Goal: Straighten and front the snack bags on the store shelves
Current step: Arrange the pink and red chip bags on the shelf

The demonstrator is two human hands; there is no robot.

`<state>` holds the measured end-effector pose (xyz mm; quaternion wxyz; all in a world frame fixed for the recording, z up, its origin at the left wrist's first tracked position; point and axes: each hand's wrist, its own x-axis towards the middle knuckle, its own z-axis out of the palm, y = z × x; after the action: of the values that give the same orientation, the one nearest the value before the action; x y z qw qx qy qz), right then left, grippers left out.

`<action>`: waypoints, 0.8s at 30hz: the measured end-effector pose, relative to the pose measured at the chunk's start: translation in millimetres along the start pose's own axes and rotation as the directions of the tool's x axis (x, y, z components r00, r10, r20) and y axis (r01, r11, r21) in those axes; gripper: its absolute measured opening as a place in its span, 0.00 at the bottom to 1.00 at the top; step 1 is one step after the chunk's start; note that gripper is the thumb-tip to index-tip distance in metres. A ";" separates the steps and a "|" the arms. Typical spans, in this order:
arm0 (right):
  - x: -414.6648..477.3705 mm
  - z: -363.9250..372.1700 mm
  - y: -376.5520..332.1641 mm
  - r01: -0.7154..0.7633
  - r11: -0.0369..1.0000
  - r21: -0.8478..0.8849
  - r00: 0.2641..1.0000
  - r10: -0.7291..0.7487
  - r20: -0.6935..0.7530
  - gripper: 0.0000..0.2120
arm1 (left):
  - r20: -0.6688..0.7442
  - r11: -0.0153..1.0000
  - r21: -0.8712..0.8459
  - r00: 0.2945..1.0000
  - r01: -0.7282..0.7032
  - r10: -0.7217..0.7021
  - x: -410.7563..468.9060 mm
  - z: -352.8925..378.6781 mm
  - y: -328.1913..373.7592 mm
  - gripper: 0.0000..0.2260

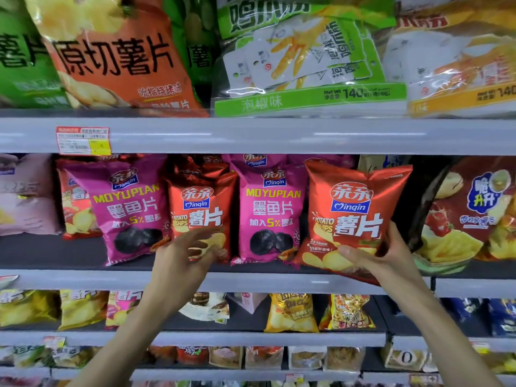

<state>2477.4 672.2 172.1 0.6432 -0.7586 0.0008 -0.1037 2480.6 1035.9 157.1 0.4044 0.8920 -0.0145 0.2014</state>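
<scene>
here, the left hand is hovering, fingers loose and empty, by the small red chip bag; the right hand is grasping the big red chip bag, which is tilting over the middle shelf lip, mid-fronting, probably needing squaring upright next.

L hand & R hand bare, forearms bare up to frame edge.

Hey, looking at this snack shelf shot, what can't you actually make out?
All in the head view:
Price tag: print too small and blurred.
Left hand: motion blur; contact with the small red chip bag unclear.
Large red chip bag: lower corner covered by the right hand.
Orange bag on the top shelf: cut off by the upper edge.
</scene>
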 end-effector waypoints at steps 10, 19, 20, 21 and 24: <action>-6.8 57.0 -10.4 -0.038 0.998 0.050 0.977 0.027 0.213 0.38 | -0.487 0.916 -0.383 0.817 0.118 -0.309 32.7 -86.0 -67.4 0.25; -8.3 91.2 -26.9 -0.039 0.996 0.081 0.947 0.011 0.320 0.36 | -0.170 0.812 -0.516 0.897 0.273 -0.409 71.1 -103.2 -114.4 0.44; -9.2 92.6 -28.9 -0.037 0.995 0.087 0.945 0.007 0.328 0.34 | -0.127 0.807 -0.524 0.912 0.272 -0.390 74.2 -103.7 -115.7 0.43; -9.9 93.8 -30.3 -0.037 0.995 0.092 0.943 0.004 0.332 0.34 | -0.088 0.809 -0.522 0.927 0.269 -0.365 76.7 -103.6 -117.6 0.41; -11.5 95.1 -31.9 -0.035 0.995 0.089 0.942 0.003 0.337 0.35 | -0.041 0.817 -0.518 0.947 0.253 -0.320 76.0 -99.5 -117.9 0.34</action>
<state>2477.0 772.1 187.1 0.6697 -0.7342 -0.1065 0.0334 2538.1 1198.0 159.9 0.6499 0.7317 0.0934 0.1832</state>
